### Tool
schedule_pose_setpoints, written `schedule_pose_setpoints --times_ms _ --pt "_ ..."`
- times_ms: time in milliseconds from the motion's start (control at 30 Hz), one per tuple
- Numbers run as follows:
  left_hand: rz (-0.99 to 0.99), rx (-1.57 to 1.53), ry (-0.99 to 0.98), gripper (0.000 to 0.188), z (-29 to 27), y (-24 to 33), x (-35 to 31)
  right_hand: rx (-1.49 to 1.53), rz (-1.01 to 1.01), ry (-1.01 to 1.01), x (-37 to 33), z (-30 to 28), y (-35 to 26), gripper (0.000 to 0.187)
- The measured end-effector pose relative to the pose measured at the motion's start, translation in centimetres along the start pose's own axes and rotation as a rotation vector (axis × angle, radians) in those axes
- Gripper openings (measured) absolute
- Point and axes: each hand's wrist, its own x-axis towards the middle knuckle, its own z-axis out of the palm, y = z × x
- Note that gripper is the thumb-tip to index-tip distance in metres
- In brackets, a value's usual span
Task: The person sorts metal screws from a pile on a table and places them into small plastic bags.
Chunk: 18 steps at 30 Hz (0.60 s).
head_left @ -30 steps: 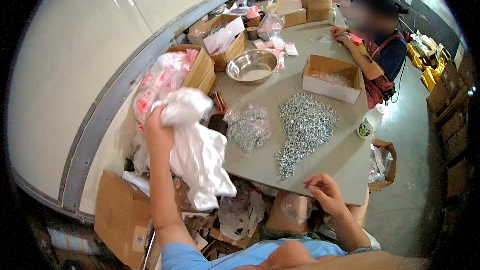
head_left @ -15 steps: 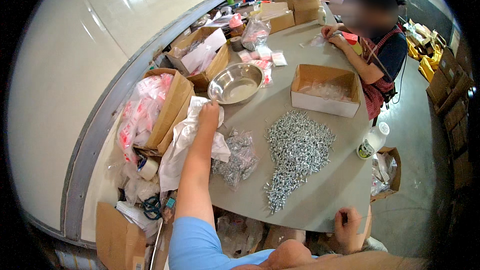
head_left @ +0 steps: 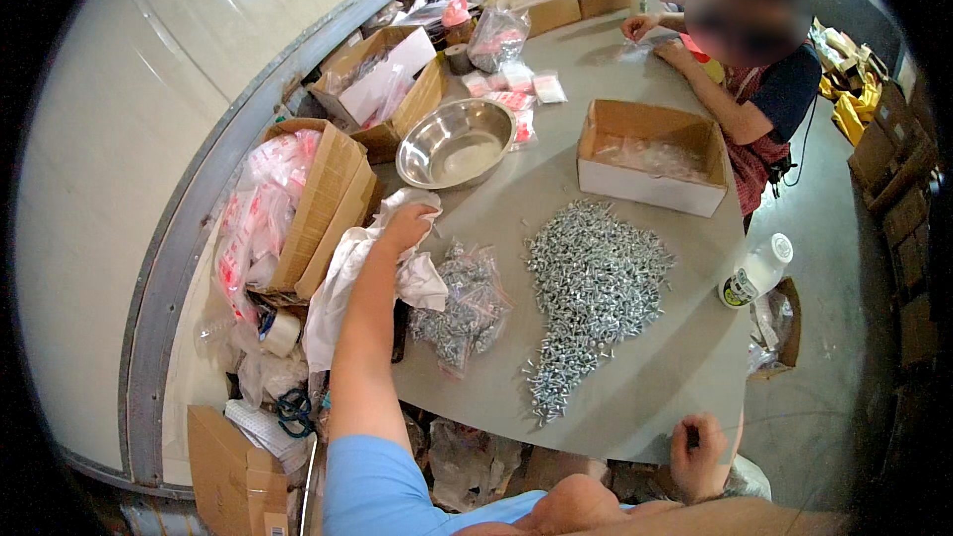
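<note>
A pale panel (head_left: 189, 159) closes off the left of a cluttered workroom, and a grey counter (head_left: 635, 397) stretches away from its near edge, with a co-worker (head_left: 769, 114) at the right side. A heap of screws (head_left: 601, 273) lies spread out loose in the middle, probably so single pieces are easy to pick out, while a clear bag (head_left: 462, 313) of similar hardware sits just left of it. A white-sided box (head_left: 645, 186) and a steel bowl (head_left: 425, 154) stand farther back, perhaps to leave room at the front; the walls of a carton (head_left: 318, 213) on the left seem to keep its red-printed bags (head_left: 268, 203) together. The white cloth (head_left: 342, 273) lies bunched between that carton and the clear bag, its lower part partly behind the forearm. The left hand (head_left: 409, 225) has its grip closed on the cloth's upper folds, just short of the bowl. The right hand (head_left: 699, 449) is by the near right corner, fingers curled; whether that grip is fully closed or holds anything, I cannot tell.
</note>
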Motion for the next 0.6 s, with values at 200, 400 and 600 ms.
schedule_pose_setpoints --times_ms 200,400,600 --pt "0.097 0.088 -0.147 0.053 -1.1 2.0 -2.6 -0.058 0.029 -0.006 0.5 0.1 -1.3 0.011" --pt "0.300 -0.056 -0.184 0.052 0.2 0.6 -3.1 0.009 0.073 -0.031 0.1 1.1 -0.7 0.011" --pt "0.329 0.167 -0.073 0.048 1.6 0.1 -1.8 0.039 0.069 -0.045 -0.5 1.4 0.5 0.010"
